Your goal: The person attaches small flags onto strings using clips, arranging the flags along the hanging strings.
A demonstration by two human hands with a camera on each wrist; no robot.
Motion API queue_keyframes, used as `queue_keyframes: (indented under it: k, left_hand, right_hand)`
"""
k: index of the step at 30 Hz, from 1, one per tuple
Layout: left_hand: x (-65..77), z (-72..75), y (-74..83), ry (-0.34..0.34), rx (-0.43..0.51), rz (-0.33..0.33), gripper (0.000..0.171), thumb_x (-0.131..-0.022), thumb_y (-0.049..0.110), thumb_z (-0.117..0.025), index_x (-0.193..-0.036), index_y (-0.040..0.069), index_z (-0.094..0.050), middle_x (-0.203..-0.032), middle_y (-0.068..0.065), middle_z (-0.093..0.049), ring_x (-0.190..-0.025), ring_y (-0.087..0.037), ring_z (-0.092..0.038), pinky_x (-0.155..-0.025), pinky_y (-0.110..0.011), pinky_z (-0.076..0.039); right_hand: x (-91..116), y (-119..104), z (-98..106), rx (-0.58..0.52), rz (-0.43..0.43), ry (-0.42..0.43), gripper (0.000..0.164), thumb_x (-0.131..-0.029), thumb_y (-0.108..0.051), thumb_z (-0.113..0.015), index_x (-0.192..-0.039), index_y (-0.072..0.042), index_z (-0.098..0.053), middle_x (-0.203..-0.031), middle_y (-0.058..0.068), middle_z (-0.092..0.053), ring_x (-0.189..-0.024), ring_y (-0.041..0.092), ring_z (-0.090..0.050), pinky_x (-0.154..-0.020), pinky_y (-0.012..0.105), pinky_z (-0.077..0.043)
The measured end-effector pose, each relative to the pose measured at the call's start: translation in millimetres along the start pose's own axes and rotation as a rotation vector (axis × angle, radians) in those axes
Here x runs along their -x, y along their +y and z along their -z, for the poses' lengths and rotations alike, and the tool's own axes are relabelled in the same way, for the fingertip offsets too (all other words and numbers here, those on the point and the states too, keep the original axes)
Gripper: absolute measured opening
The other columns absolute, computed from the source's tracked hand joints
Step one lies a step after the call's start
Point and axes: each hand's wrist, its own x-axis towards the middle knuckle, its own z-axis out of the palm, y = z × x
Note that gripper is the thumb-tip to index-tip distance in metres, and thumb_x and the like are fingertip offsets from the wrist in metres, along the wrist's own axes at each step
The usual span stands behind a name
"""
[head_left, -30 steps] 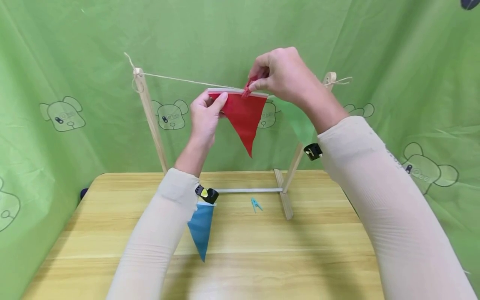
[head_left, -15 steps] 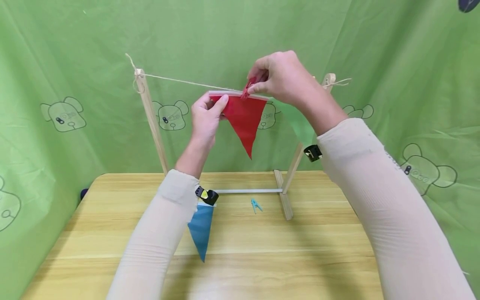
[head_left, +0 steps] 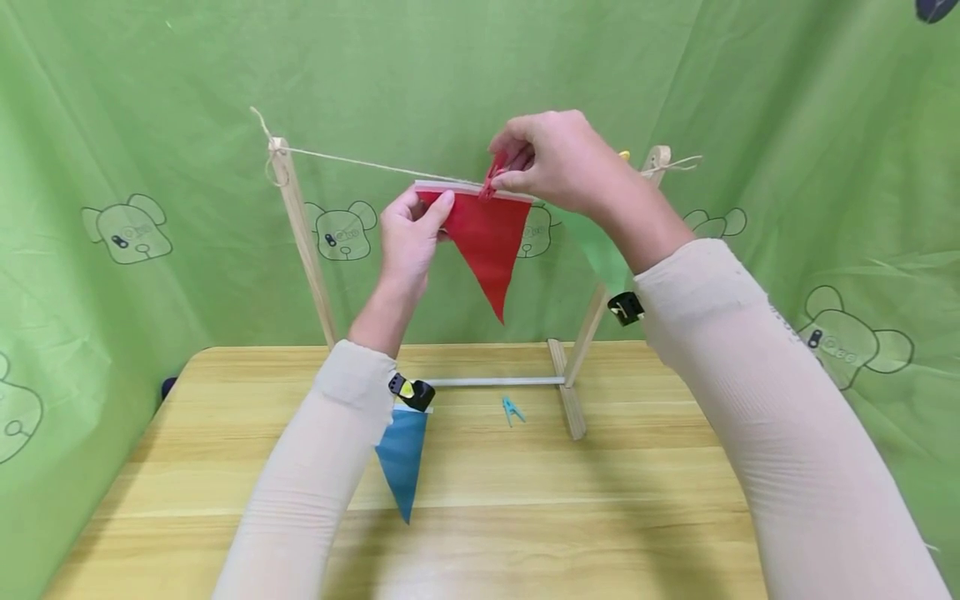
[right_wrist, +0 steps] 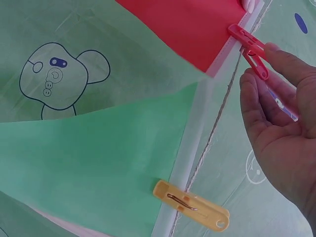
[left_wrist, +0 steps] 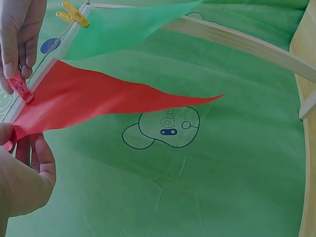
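Note:
My left hand (head_left: pixel 408 237) pinches the upper left corner of a red pennant (head_left: pixel 486 242) between thumb and fingers. The pennant hangs point down, its white top edge along the string (head_left: pixel 360 162). At the middle of that edge, my right hand (head_left: pixel 558 162) pinches a red clothespin (head_left: pixel 492 177) by its handle ends. In the right wrist view, the tip of the clothespin (right_wrist: pixel 239 33) overlaps the pennant's edge beside the string. Farther right, a green pennant (right_wrist: pixel 98 168) hangs from the string by a yellow clothespin (right_wrist: pixel 190 205).
Wooden posts (head_left: pixel 303 237) hold the string at both ends, joined low down by a white bar (head_left: pixel 495 382). On the wooden table (head_left: pixel 600 517) lie a blue pennant (head_left: pixel 402 458), partly behind the left wrist strap, and a light blue clothespin (head_left: pixel 513 410). Green curtain (head_left: pixel 465 67) surrounds the table.
My right hand has sunk slightly and shifted a little left with the red clothespin. The yellow clothespin's end now shows above the right wrist. The left hand has barely moved.

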Motion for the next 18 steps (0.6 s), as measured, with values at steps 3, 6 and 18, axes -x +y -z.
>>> queue_keyframes:
  k: [3,6,18]
  left_hand:
    - [-0.7,0.9,-1.5,0.002,-0.01,-0.004,0.013,-0.098,0.006,-0.069,-0.109,0.0,-0.072,-0.085,-0.002,-0.069,-0.07,-0.013,-0.064,-0.063,-0.022,-0.057]
    - [-1.0,1.7,-2.6,0.003,-0.025,-0.008,0.011,-0.098,0.006,-0.07,-0.107,0.001,-0.072,-0.084,-0.001,-0.069,-0.071,-0.013,-0.063,-0.064,-0.023,-0.056]
    - [0.2,3.9,-3.4,0.014,-0.06,0.0,0.012,-0.096,0.006,-0.072,-0.107,0.001,-0.073,-0.084,0.001,-0.069,-0.075,-0.012,-0.062,-0.067,-0.03,-0.055]
  right_hand:
    - [1.2,0.7,-0.4,-0.002,0.005,-0.001,0.042,-0.097,-0.02,-0.074,-0.134,-0.002,-0.064,-0.116,0.011,-0.072,-0.107,0.022,-0.067,-0.096,0.035,-0.056]
    - [2.8,1.2,-0.8,-0.005,0.01,0.003,0.043,-0.097,-0.02,-0.073,-0.135,-0.002,-0.064,-0.117,0.011,-0.072,-0.108,0.023,-0.067,-0.097,0.035,-0.056]
    - [7.8,4.4,-4.2,-0.028,-0.012,0.016,0.054,-0.097,-0.024,-0.074,-0.145,-0.006,-0.057,-0.127,0.01,-0.071,-0.112,0.022,-0.067,-0.1,0.037,-0.056]
